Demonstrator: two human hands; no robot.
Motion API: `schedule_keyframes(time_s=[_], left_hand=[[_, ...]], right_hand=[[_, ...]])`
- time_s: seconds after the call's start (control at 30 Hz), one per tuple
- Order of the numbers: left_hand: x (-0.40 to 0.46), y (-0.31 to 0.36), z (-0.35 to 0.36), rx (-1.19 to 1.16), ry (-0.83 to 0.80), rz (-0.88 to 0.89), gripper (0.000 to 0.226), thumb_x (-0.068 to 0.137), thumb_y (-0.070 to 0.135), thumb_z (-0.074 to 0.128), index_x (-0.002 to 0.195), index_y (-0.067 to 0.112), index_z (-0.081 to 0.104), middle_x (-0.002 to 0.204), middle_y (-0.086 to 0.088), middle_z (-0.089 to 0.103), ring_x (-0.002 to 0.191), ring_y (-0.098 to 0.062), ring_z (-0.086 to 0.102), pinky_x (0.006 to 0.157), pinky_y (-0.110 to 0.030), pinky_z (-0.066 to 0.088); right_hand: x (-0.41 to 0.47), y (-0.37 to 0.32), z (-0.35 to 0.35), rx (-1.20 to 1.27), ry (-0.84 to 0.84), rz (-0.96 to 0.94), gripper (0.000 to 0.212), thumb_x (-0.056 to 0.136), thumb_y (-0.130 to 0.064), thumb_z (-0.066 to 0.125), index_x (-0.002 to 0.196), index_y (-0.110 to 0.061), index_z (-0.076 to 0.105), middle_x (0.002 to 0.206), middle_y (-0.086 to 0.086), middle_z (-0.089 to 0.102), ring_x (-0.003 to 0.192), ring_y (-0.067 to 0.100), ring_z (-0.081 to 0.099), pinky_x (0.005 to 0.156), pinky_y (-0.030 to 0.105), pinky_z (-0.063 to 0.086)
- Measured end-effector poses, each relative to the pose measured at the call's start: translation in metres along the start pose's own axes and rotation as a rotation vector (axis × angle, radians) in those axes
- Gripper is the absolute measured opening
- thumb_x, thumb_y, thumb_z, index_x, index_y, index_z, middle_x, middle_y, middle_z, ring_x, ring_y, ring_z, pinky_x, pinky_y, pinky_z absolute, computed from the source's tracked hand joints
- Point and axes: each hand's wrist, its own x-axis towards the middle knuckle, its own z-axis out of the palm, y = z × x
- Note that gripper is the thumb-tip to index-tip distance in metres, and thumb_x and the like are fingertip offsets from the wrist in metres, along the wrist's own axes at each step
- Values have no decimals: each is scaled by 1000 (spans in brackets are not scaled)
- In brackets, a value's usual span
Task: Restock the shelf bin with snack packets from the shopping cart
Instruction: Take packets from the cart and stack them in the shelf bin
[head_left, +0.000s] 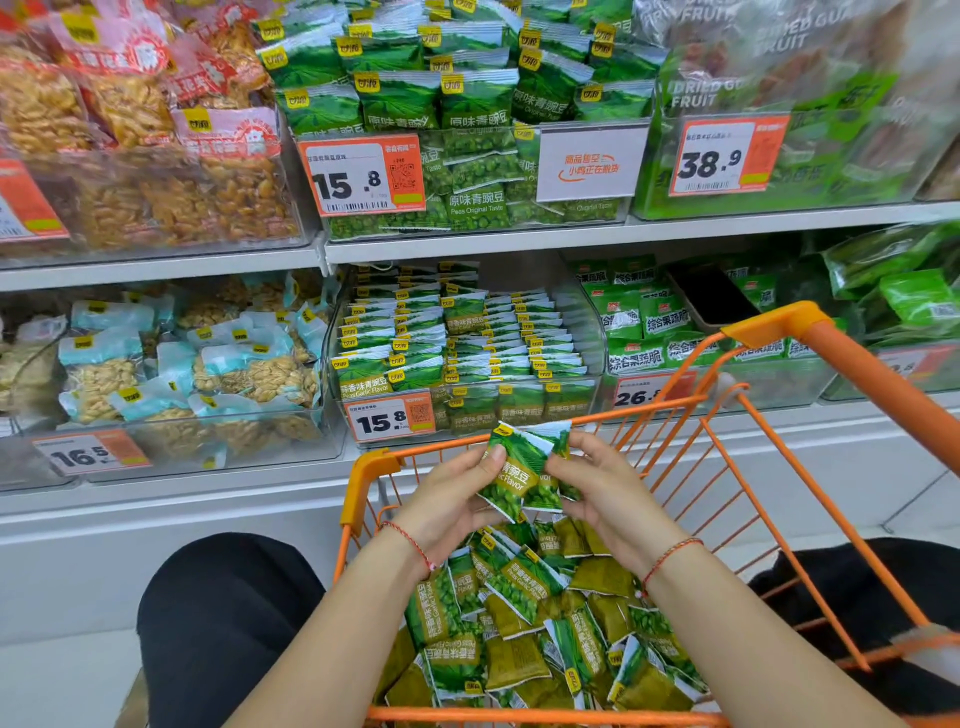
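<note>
Gathering step: left hand and right hand together pinch a few green pea packets above the orange cart; next, probably lift forward into the clear shelf bin.

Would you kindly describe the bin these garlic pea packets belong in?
Find the orange cart. Just beyond its front rail, on the lower shelf, sits a clear bin of neatly rowed green packets. Unlike its neighbours, it carries the 15.8 tag.

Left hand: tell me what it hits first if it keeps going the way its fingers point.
The left hand points up and right, so it probably meets the right hand past the packets they both hold; depth is unclear.
</note>
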Motion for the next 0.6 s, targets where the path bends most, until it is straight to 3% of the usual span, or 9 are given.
schedule_keyframes(time_s=[0.1, 0.2, 0.27, 0.37, 0.43, 0.5, 0.53, 0.6], left_hand=[[2, -1, -1, 22, 55, 25, 24, 86, 26, 59, 97, 7, 68, 89, -6, 72, 78, -18, 67, 82, -38, 53], [6, -1, -6, -53, 178, 73, 20, 89, 22, 58, 88, 5, 68, 82, -6, 72, 76, -16, 67, 80, -33, 52], [6, -1, -7, -67, 225, 103, 23, 92, 24, 56, 87, 5, 68, 82, -5, 72, 80, -17, 67, 79, -30, 53], [9, -6, -2, 82, 300, 115, 29, 94, 36, 52, 90, 13, 68, 88, -3, 72, 87, -19, 65, 77, -31, 52], [11, -9, 0, 176, 299, 66, 40, 93, 50, 46, 106, 17, 66, 105, -6, 71, 99, -22, 65, 89, -37, 52], [11, -9, 2, 168, 247, 13, 50, 91, 55, 44, 120, 17, 59, 116, -7, 67, 103, -23, 66, 90, -40, 54], [10, -7, 4, 126, 218, -3, 49, 92, 53, 44, 122, 15, 57, 116, -9, 66, 102, -24, 67, 85, -39, 56], [8, -5, 5, 66, 147, -15, 46, 95, 46, 43, 123, 11, 55, 119, -13, 64, 98, -24, 68, 75, -34, 59]], right_hand=[[1, 0, 1, 57, -26, 42, 25, 90, -7, 60, 107, -21, 50, 103, 0, 61, 79, 1, 57, 66, 25, 46], [4, 0, 4, 138, -121, 65, 65, 83, -10, 67, 140, -13, 35, 131, 3, 50, 117, 14, 53, 82, 33, 50], [1, 2, 9, 107, -149, 51, 77, 84, -9, 67, 148, -14, 24, 146, -1, 36, 117, 11, 53, 85, 31, 50], [3, 10, 12, 71, -131, 2, 68, 92, -5, 56, 149, -12, 20, 148, -4, 33, 101, 1, 49, 96, 34, 44], [0, 10, 13, 43, -142, -15, 47, 94, -3, 53, 137, -17, 37, 118, -15, 51, 86, -4, 55, 97, 35, 44], [-1, 10, 12, 9, -144, -18, 28, 95, -6, 53, 115, -24, 46, 98, -19, 52, 79, -6, 59, 88, 29, 49], [0, 11, 12, -6, -127, -25, 25, 94, -9, 55, 115, -20, 47, 103, -15, 55, 85, -3, 61, 87, 29, 50], [2, 11, 10, -13, -73, -31, 41, 92, -17, 60, 130, -15, 44, 124, -5, 56, 103, 5, 60, 90, 32, 51]])
